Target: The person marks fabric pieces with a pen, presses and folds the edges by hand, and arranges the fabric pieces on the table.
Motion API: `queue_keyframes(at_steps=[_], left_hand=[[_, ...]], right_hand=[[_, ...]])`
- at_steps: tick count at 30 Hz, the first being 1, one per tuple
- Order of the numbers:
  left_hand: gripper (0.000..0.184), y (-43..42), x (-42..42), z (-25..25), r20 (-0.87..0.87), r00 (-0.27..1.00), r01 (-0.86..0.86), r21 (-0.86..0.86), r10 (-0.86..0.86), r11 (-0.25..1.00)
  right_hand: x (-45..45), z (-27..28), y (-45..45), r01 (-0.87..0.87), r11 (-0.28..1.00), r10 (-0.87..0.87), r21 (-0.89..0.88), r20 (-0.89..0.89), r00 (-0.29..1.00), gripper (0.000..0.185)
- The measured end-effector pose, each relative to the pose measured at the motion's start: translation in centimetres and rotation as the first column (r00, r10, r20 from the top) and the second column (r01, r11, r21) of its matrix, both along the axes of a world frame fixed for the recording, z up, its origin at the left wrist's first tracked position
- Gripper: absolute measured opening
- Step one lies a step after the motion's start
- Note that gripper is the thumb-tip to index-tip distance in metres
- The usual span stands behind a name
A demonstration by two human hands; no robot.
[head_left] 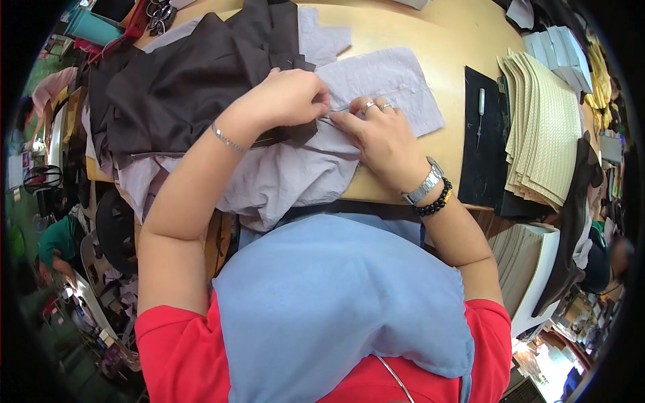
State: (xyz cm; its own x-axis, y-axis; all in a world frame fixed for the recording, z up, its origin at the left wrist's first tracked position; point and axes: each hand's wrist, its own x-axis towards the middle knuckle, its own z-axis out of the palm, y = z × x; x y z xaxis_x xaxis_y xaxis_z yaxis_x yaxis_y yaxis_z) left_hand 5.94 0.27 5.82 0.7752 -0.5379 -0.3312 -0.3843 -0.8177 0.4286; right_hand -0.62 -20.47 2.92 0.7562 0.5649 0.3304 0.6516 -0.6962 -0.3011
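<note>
Dark brown fabric [181, 87] lies bunched over light grey fabric [383, 74] on the wooden table. My left hand [292, 97] is at the right edge of the dark fabric, its fingers curled together; what they pinch is too small to name. Close beside it, my right hand [386, 138] rests on the grey fabric, thumb and index finger pressed together near a seam. The grey cloth [289, 181] hangs in folds over the table's front edge below both hands.
On the right side of the table [447, 94] lie a black board [474, 154] with a thin white-handled tool [481, 101], and a stack of cream textured sheets [541, 127]. A teal container [94, 27] stands at the back left. People work at the far left.
</note>
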Motion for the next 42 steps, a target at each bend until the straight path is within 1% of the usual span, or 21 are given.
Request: queue_keyframes(at_steps=[2,4,6,10,12,13,15,18,21,22,24,25,28,31,33,34,36,37,39,40,42], left_hand=[[0.018,-0.1,1.2,0.3,-0.119,0.993,0.01,-0.014,-0.012,1.0],[0.02,-0.1,2.1,0.3,-0.128,0.989,0.075,-0.023,-0.078,0.997],[0.021,-0.2,2.4,0.4,-0.139,0.984,0.113,-0.028,-0.115,0.993],[0.023,-0.4,2.4,0.9,-0.189,0.978,0.094,0.012,-0.09,0.996],[0.024,-0.5,2.4,0.8,-0.199,0.977,0.09,0.034,-0.081,0.995],[0.024,-0.5,2.4,0.7,-0.19,0.977,0.098,0.016,-0.093,0.995],[0.024,-0.2,2.4,0.4,-0.172,0.979,0.11,-0.02,-0.111,0.994],[0.022,-0.2,2.2,0.6,-0.181,0.978,0.098,-0.019,-0.099,0.995],[0.019,-0.1,2.0,-0.4,-0.128,0.987,0.103,0.016,-0.1,0.995],[0.018,0.0,1.7,-1.0,-0.072,0.993,0.098,-0.002,-0.098,0.995],[0.017,0.4,0.7,-1.7,0.043,0.995,0.091,-0.036,-0.089,0.995],[0.016,0.5,0.4,-1.7,0.04,0.996,0.081,-0.05,-0.079,0.995],[0.015,0.9,-0.3,-1.3,0.033,0.998,0.052,-0.089,-0.049,0.995],[0.015,1.0,-0.3,-1.4,-0.002,1.0,0.028,-0.102,-0.028,0.994],[0.016,1.1,0.0,-1.5,-0.034,0.999,0.011,-0.077,-0.014,0.997],[0.016,1.2,0.0,-1.6,-0.007,1.0,0.02,-0.096,-0.02,0.995],[0.018,1.4,0.0,-1.9,0.049,0.998,0.045,-0.131,-0.039,0.99],[0.018,1.3,0.0,-1.9,0.048,0.998,0.043,-0.116,-0.038,0.992],[0.018,1.1,-0.1,-1.7,0.044,0.998,0.042,-0.086,-0.038,0.995],[0.018,0.9,-0.4,-1.8,0.072,0.997,0.04,-0.073,-0.035,0.997],[0.018,0.7,-0.9,-1.7,0.133,0.991,0.035,-0.046,-0.028,0.998]], right_hand=[[0.5,-0.1,0.6,0.008,1.0,-0.008,0.03,-0.007,1.0,0.014],[1.0,-1.1,1.3,0.015,0.997,-0.017,0.079,0.025,1.0,0.012],[1.0,-1.3,1.8,0.022,0.99,-0.018,0.139,-0.026,0.999,0.011],[1.2,-1.8,2.2,0.029,0.956,-0.008,0.293,-0.074,0.997,0.011],[1.6,-1.9,2.3,0.066,0.95,-0.022,0.304,-0.148,0.989,0.009],[1.8,-1.9,2.2,0.085,0.948,-0.029,0.306,-0.184,0.982,0.008],[1.9,-2.0,2.3,0.055,0.95,-0.015,0.309,-0.132,0.991,0.007],[1.8,-2.2,2.8,-0.013,0.961,0.019,0.275,-0.016,1.0,0.008],[2.0,-2.8,3.0,-0.099,0.962,0.084,0.254,0.071,0.994,0.011],[2.3,-3.0,3.0,-0.128,0.959,0.108,0.254,0.092,0.99,0.012],[2.8,-2.9,2.5,-0.208,0.95,0.198,0.233,0.064,0.978,0.011],[3.0,-2.8,2.3,-0.248,0.943,0.242,0.222,0.055,0.969,0.011],[2.7,-2.5,2.0,-0.172,0.917,0.206,0.36,-0.058,0.977,0.012],[2.1,-2.7,2.5,-0.002,0.92,0.09,0.391,-0.205,0.975,0.011],[1.7,-2.5,3.2,0.065,0.919,0.034,0.39,-0.241,0.97,0.012],[1.6,-2.4,3.5,0.099,0.915,0.006,0.391,-0.258,0.966,0.013],[1.5,-2.8,3.9,0.09,0.924,-0.017,0.371,-0.197,0.98,0.012],[1.4,-3.0,3.9,0.09,0.929,-0.031,0.36,-0.166,0.986,0.011],[1.5,-3.2,3.8,0.017,0.944,-0.003,0.33,-0.044,0.999,0.011],[1.6,-3.3,3.8,-0.018,0.95,0.015,0.311,0.013,1.0,0.012],[2.3,-3.5,3.4,-0.125,0.951,0.109,0.283,0.069,0.992,0.014]])
